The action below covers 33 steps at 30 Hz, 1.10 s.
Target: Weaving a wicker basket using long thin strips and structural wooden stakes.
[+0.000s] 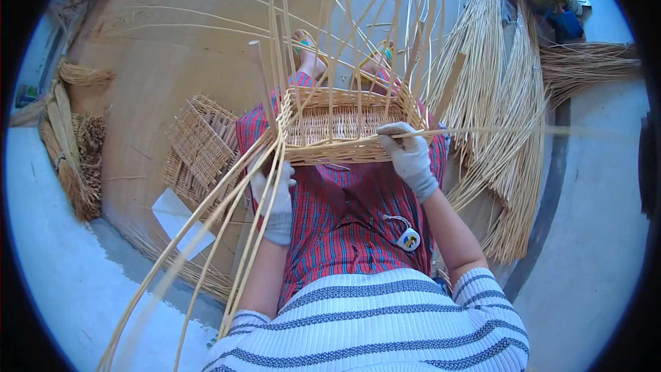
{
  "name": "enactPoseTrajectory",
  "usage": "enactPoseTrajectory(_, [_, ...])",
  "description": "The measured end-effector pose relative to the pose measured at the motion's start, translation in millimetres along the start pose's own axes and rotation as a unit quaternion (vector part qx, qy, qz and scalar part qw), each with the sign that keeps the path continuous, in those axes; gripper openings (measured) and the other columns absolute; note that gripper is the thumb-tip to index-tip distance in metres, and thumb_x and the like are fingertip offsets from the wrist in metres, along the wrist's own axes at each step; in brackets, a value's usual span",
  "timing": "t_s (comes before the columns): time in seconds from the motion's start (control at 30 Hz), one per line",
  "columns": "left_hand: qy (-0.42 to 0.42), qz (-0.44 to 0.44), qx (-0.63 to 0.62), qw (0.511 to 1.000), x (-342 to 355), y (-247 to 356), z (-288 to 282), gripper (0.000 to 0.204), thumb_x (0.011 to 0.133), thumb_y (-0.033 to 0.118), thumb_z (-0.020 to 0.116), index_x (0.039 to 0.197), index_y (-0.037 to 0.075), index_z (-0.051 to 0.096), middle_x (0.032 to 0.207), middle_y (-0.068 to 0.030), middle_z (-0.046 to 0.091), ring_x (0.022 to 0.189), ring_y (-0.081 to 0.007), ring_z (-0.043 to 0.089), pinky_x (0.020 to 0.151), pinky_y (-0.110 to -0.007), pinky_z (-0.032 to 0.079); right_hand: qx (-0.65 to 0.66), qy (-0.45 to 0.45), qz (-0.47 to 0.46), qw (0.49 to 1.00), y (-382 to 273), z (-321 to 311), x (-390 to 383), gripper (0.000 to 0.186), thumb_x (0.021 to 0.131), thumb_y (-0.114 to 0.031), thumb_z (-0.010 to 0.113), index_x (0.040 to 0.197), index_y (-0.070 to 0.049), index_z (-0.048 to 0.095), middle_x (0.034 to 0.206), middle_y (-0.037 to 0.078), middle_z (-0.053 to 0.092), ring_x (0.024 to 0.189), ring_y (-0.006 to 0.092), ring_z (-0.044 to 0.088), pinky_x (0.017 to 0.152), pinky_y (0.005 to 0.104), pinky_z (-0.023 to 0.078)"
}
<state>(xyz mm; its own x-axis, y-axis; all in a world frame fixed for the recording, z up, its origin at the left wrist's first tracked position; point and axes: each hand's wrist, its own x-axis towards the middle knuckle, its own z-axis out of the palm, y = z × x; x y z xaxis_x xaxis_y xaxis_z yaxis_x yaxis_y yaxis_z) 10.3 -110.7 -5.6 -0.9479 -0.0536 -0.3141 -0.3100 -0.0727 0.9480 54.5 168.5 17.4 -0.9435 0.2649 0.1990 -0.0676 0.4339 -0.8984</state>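
Note:
A half-woven rectangular wicker basket (330,151) rests across my lap, with long upright canes (358,48) rising from its walls. My right hand (412,162), in a pale work glove, is closed at the near right rim, pinching a long wicker strand (496,130) that runs out to the right. At the near left corner my gloved left hand (277,200) is closed around the basket's edge, its fingers partly hidden. Several loose strands (206,224) pass over that hand and trail toward the lower left. Wooden sticks (262,83) stand at the basket's corners.
Large bundles of pale canes (475,62) lie on the floor to the right, beside darker twigs (589,65). Woven panels (200,141) and a white sheet (180,220) are on the left. Tied fibre bundles (69,145) sit farther left. A small white tape measure (407,239) lies on my lap.

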Motion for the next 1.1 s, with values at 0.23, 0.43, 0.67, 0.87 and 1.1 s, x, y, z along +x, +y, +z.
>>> enactPoseTrajectory(0.23, [-0.123, -0.059, 0.069, 0.988, 33.4, 27.6, 12.3, 0.034, 0.087, 0.019, 0.077, 0.111, 0.003, 0.059, 0.083, -0.0057, 0.069, 0.064, -0.0117, 0.067, 0.048, -0.020, 0.051, 0.016, 0.116, 0.096, 0.988, 1.7, 26.9, -2.3, 0.014, 0.087, -0.004, 0.071, 0.101, -0.005, 0.068, 0.088, 0.006, 0.070, 0.083, 0.0143, 0.066, 0.078, 0.0277, 0.053])
enactPoseTrajectory(0.43, [-0.073, -0.043, 0.028, 0.996, 38.7, -2.6, 12.2, 0.040, 0.083, 0.019, 0.081, 0.113, 0.000, 0.061, 0.080, -0.0056, 0.069, 0.057, -0.0115, 0.066, 0.043, -0.020, 0.050, -0.005, 0.165, 0.083, 0.983, -45.6, 40.4, -17.0, 0.008, 0.090, -0.003, 0.069, 0.098, -0.004, 0.067, 0.085, 0.007, 0.068, 0.073, 0.0139, 0.066, 0.069, 0.0276, 0.054])
enactPoseTrajectory(0.67, [-0.018, -0.079, -0.122, 0.989, 36.2, -7.9, 27.4, 0.038, 0.082, 0.007, 0.080, 0.111, 0.003, 0.056, 0.076, -0.0091, 0.066, 0.051, -0.0160, 0.065, 0.039, -0.024, 0.053, -0.112, 0.058, -0.150, 0.981, -96.4, 106.1, 123.6, 0.036, 0.087, -0.016, 0.068, 0.123, -0.013, 0.062, 0.094, 0.013, 0.068, 0.085, 0.0241, 0.068, 0.072, 0.0345, 0.054])
enactPoseTrajectory(0.87, [0.055, -0.071, -0.090, 0.992, 44.8, -19.2, 17.3, 0.037, 0.084, 0.010, 0.079, 0.114, 0.003, 0.057, 0.079, -0.0085, 0.066, 0.050, -0.0144, 0.064, 0.037, -0.021, 0.051, -0.105, -0.040, 0.008, 0.994, -109.8, 101.9, 136.9, 0.074, 0.090, -0.011, 0.060, 0.154, -0.020, 0.025, 0.124, 0.018, 0.061, 0.093, 0.0280, 0.068, 0.072, 0.0376, 0.055])
enactPoseTrajectory(1.1, [0.034, -0.027, -0.103, 0.994, 2.4, -10.1, 23.9, 0.029, 0.095, 0.008, 0.064, 0.122, 0.001, 0.057, 0.105, -0.0074, 0.066, 0.082, -0.0124, 0.067, 0.067, -0.023, 0.058, 0.215, 0.157, 0.081, 0.960, -3.2, 28.3, -1.7, 0.029, 0.104, -0.011, 0.044, 0.132, -0.013, 0.039, 0.082, 0.009, 0.066, 0.067, 0.0134, 0.065, 0.047, 0.0208, 0.048])
